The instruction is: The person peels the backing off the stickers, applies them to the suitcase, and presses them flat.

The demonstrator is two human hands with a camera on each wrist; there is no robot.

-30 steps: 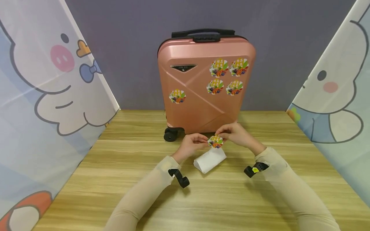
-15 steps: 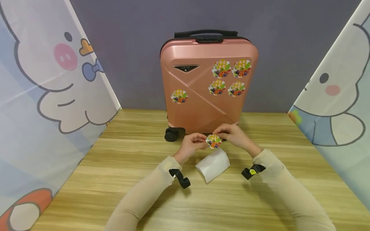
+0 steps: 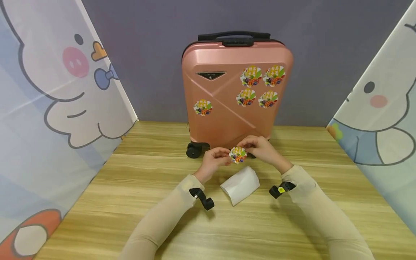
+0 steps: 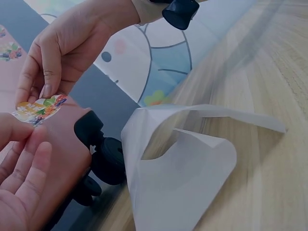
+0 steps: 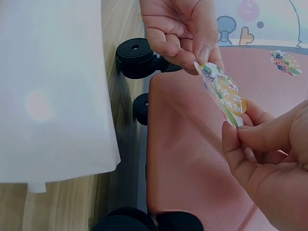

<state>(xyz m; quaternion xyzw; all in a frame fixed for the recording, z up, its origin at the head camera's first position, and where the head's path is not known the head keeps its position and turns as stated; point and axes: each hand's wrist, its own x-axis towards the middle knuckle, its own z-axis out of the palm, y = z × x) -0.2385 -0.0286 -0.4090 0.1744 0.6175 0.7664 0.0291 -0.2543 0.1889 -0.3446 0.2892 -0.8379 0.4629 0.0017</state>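
A round sticker [image 3: 238, 155] printed with fruit and yellow characters is stretched between both hands, in front of the suitcase's lower edge. My left hand [image 3: 212, 164] pinches its left edge between thumb and fingers. On the opposite edge, the thumb and fingers of my right hand [image 3: 261, 150] pinch it too, as the right wrist view of the sticker [image 5: 221, 91] shows. Behind stands a pink suitcase [image 3: 224, 122] with several matching stickers: a group at upper right [image 3: 251, 76] and a single sticker [image 3: 203, 107] at left. Below the hands lies a curled white paper sheet [image 3: 240, 184].
The suitcase stands on a wood-grain table [image 3: 156, 173], its black wheel [image 3: 194, 150] at lower left. A grey wall [image 3: 156, 65] rises behind it. Cartoon-printed panels [image 3: 65, 119] flank the table on both sides.
The white paper has dropped from close under the sticker and spread wider on the table. Both hands have raised the sticker slightly, toward the suitcase. The head view has shifted a little.
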